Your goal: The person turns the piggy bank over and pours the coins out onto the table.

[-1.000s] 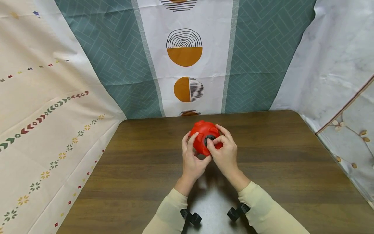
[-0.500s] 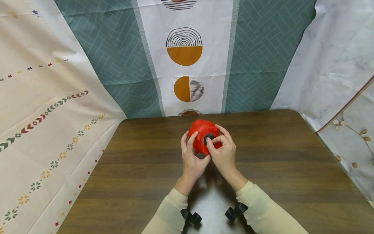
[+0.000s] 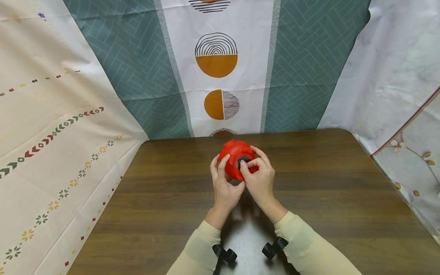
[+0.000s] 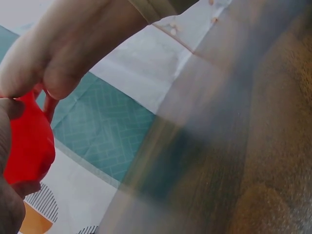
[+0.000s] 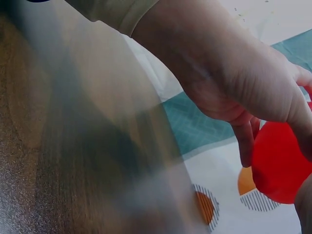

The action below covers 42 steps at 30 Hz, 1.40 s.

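A red rounded object [image 3: 233,149] with stubby bumps, shaped like the underside of a piggy bank, is held up over the far half of the table. Its black round plug [image 3: 242,159] faces the person. My left hand [image 3: 226,193] grips the red body from the left, fingers spread around its side. With thumb and index finger, my right hand [image 3: 262,181] pinches at the black plug, partly covering it; another finger reaches along the body's right side. Both wrist views show the smooth red body [image 4: 31,141] between the hands, with the plug hidden there.
A brown wood-grain table [image 3: 165,214] lies below the hands, its far edge close behind the red object. Patterned cloths [image 3: 295,76] hang behind and on both sides. Each sleeved wrist bears a black camera [image 3: 225,254].
Both hands and the red object have drifted slightly left, the right wrist more than the left. The right thumb and finger stay on the black plug throughout.
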Available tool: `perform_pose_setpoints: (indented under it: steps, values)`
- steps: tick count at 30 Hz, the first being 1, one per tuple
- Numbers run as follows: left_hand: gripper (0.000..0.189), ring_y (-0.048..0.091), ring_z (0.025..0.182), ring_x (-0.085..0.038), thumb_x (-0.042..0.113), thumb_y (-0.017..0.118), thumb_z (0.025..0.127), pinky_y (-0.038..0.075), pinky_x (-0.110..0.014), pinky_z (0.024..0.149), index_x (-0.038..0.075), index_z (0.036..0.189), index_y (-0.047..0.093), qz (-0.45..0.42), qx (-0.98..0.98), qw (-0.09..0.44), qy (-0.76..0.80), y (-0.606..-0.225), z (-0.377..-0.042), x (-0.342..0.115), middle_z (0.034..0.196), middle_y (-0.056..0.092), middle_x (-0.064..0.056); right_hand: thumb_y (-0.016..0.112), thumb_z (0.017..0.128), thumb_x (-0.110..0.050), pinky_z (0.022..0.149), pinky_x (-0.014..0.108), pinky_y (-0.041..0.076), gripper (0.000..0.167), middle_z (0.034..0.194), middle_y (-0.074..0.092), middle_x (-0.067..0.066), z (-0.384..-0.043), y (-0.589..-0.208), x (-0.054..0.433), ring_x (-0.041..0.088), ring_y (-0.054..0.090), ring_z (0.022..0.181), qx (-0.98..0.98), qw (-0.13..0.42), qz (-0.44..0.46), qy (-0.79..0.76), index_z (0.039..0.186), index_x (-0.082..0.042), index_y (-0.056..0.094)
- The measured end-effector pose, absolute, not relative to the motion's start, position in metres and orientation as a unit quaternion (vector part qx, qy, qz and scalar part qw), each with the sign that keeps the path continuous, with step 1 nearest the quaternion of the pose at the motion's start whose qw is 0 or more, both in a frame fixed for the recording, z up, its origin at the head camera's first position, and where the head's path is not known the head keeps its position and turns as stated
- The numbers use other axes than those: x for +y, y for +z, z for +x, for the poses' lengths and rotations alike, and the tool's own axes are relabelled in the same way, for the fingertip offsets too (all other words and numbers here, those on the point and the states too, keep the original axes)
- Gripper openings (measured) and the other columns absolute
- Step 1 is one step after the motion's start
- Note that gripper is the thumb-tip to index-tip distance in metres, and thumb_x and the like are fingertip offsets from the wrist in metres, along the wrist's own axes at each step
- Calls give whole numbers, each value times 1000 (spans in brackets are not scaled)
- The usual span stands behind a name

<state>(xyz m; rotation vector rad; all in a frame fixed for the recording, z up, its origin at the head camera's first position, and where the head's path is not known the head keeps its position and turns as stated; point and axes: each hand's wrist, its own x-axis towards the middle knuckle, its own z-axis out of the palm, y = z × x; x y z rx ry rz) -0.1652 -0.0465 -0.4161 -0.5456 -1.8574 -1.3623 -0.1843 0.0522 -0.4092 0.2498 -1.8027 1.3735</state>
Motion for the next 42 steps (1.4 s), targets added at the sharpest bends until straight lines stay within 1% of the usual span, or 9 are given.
perform_pose_setpoints:
  steps: [2,5,7,12,19,28,33,37,42]
  values:
    - [72,39,121,-46,-8,80,67,56,-47,73,3,129,44,-215,-724,377,-537,-416,-165,-46,133,32,-34,73,77,6,77,47,56,19,119,64,17,-187,-413,53,33,62,106,-717,417,102,550,66,1,59]
    - [72,39,121,-46,-9,80,67,56,-48,74,2,129,45,-217,-720,376,-542,-417,-166,-46,132,32,-36,74,78,1,77,45,56,19,122,64,10,-192,-421,54,29,62,107,-715,415,105,553,66,-3,60]
    - [71,38,121,-46,-9,80,67,56,-46,74,2,128,45,-217,-718,378,-544,-418,-166,-46,132,32,-36,75,79,-2,78,44,56,18,123,64,8,-194,-424,55,28,62,108,-713,411,106,558,67,-4,61]
    - [70,38,121,-45,-9,79,68,57,-44,74,2,128,44,-217,-715,384,-543,-419,-168,-46,131,32,-36,75,79,-2,77,46,56,19,122,64,8,-195,-424,55,29,61,108,-709,413,106,562,67,-4,60]
    - [71,36,121,-47,-8,80,68,57,-44,74,2,128,44,-219,-712,387,-543,-420,-168,-46,131,32,-36,71,81,-3,81,43,56,20,123,63,4,-194,-422,53,25,61,109,-714,408,100,561,65,-6,58]
    - [70,42,120,-39,-5,80,70,57,-44,75,2,129,43,-202,-715,362,-562,-419,-167,-47,132,33,-33,71,82,-8,87,42,54,19,126,62,3,-193,-421,53,23,58,114,-726,397,100,552,67,-6,60]
    - [71,41,121,-39,-4,81,70,57,-42,73,1,130,44,-202,-722,359,-556,-417,-167,-49,133,33,-34,70,84,-9,84,43,55,17,128,61,5,-191,-421,53,24,58,115,-731,401,110,541,71,-6,59]
    - [71,41,121,-39,-4,80,71,57,-43,74,2,131,44,-200,-724,350,-559,-416,-166,-50,133,32,-34,70,84,-10,82,43,55,14,130,59,5,-191,-422,55,25,57,116,-738,398,118,533,77,-6,60]
    - [72,45,118,-39,-4,80,71,57,-44,73,3,132,42,-200,-729,337,-562,-415,-164,-51,134,32,-33,71,84,-10,78,41,57,10,134,57,5,-187,-424,58,25,56,118,-742,397,126,525,83,-5,62]
